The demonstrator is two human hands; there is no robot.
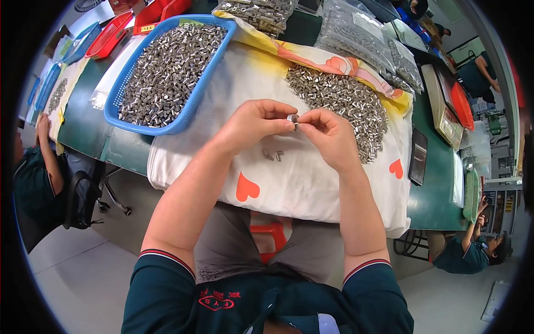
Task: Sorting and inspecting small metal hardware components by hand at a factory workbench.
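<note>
My left hand (257,123) and my right hand (329,135) meet over a white cloth (233,100) with orange hearts. Between their fingertips they pinch a small silver metal sleeve (292,118). A few loose sleeves (272,155) lie on the cloth just below my hands. To the right of my hands spreads a pile of the same metal sleeves (345,100). At the far left of the cloth stands a blue plastic basket (194,94) heaped with several more sleeves.
Clear bags of metal parts (356,33) lie at the back. Red trays (111,33) and a scale (442,111) stand on the green table (434,195). A dark phone (418,156) lies at right. Other people sit at left (33,178) and lower right (473,250).
</note>
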